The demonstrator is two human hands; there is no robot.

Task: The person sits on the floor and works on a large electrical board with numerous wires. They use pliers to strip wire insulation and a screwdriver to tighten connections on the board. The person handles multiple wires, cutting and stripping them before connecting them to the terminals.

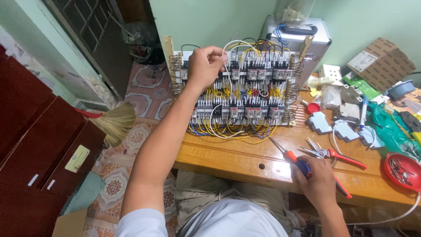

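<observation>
Closest to the camera is the person's own lap, white shirt and light trousers, tucked up against the edge of the wooden workbench [245, 164]. Biggest thing on the bench is the control panel [237, 90], propped upright near the back edge and packed with rows of relays and a mess of yellow, white, black and blue wiring. Behind it stands a silver metal case [302, 37], and off to the right there's a cardboard box [380, 62] among a scatter of plastic parts.

The left hand [205, 66] is stretched out to the panel's upper left part, fingers curled in and pinching a white wire [229, 72] that arcs up over the top row and drops down past the relays. So the wire sits right at the fingertips, running down and to the right of the hand.

The right hand [319, 181] rests at the front edge of the bench, well apart from the panel, closed around the blue and red handle of a pair of needle-nose pliers [293, 159], tips aimed up-left toward the panel. Just beside it lies a red-handled wire stripper [335, 154], and further right a small red bowl [403, 171] with metal bits in it.
</observation>
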